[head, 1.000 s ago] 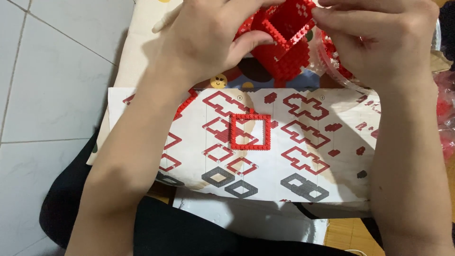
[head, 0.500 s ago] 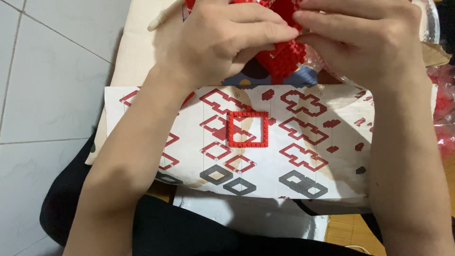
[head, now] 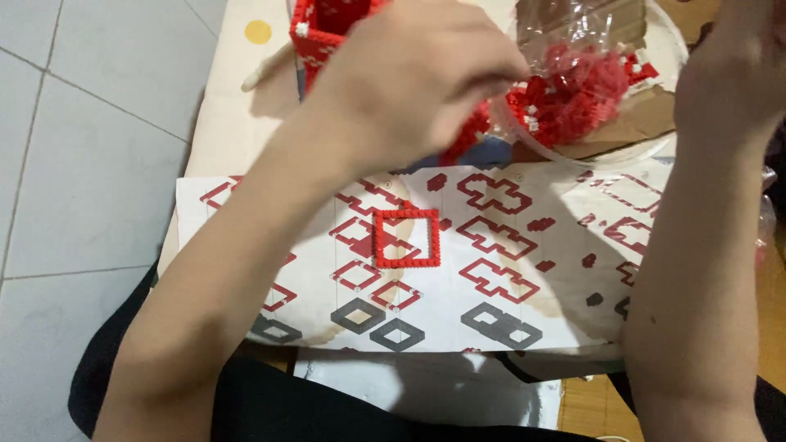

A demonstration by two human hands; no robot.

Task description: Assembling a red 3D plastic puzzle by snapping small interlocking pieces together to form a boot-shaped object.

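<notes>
Above instruction sheet [head: 524, 270]: my left hand [head: 409, 78] grip closed on red brick model [head: 323, 29]; right hand [head: 737, 74] grip state unclear, beside bag of red bricks [head: 581, 90].

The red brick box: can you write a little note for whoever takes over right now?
Left hand: curled over the red brick box at the top of the table; its fingers hide the grip, so I cannot tell exactly how it holds it.
Right hand: raised at the right edge, mostly out of view; whether it holds anything is unclear.
Loose red bricks sit in a clear bag in the bowl.
A square red frame lies on the instruction sheet.
Done: box walls partly built, one frame made.
Left: the frame is not yet on the box.
</notes>
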